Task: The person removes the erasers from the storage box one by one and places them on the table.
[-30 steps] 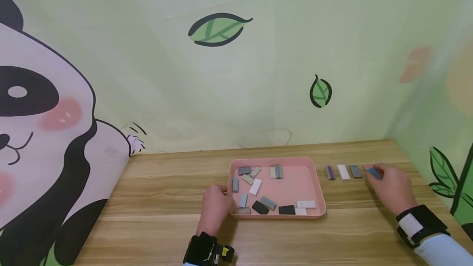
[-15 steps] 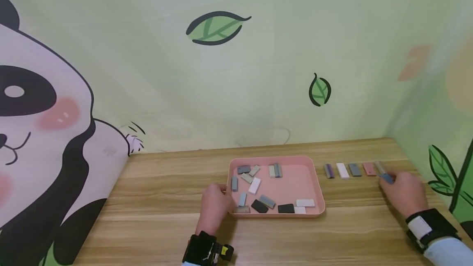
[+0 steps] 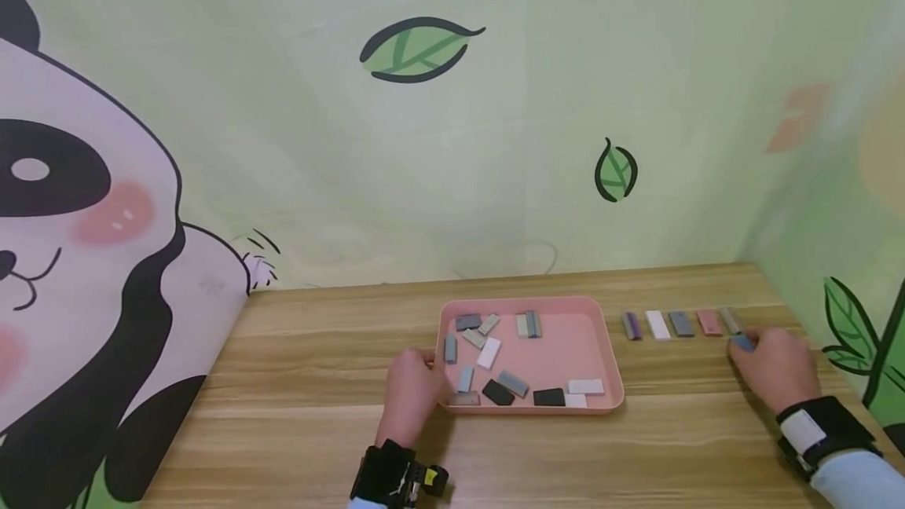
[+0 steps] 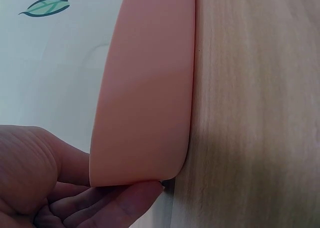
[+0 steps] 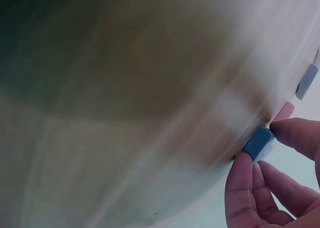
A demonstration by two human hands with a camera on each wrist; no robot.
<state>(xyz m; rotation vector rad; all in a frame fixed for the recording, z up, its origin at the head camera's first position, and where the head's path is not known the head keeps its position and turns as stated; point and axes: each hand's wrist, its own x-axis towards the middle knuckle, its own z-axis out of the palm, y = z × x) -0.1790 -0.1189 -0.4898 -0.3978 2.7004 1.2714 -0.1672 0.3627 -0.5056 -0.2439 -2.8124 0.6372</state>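
Note:
In the head view my left hand (image 3: 412,387) grips the left wall of a pink tray (image 3: 613,383); in the left wrist view its fingers (image 4: 127,205) curl against the tray's end wall (image 4: 145,123). At the far right, my right hand (image 3: 776,368) pinches a small blue block (image 3: 742,342) between thumb and finger. The blue block (image 5: 258,142) stays low at the table surface in the right wrist view. A beige-grey block (image 3: 730,319) lies just beyond it, at the row's end. A pink block (image 3: 709,323) sits left of that.
Further left in the row lie a grey-blue block (image 3: 682,324), a white block (image 3: 657,325) and a grey-purple block (image 3: 632,326). Inside the tray are several grey, beige, blue, white and black blocks, such as a black one (image 3: 498,392). A printed cloth (image 3: 318,163) hangs behind the table.
My right hand has moved right along the row with the blue block, uncovering the pink block, and has held nearly still over the last half second. The left hand stays at the tray.

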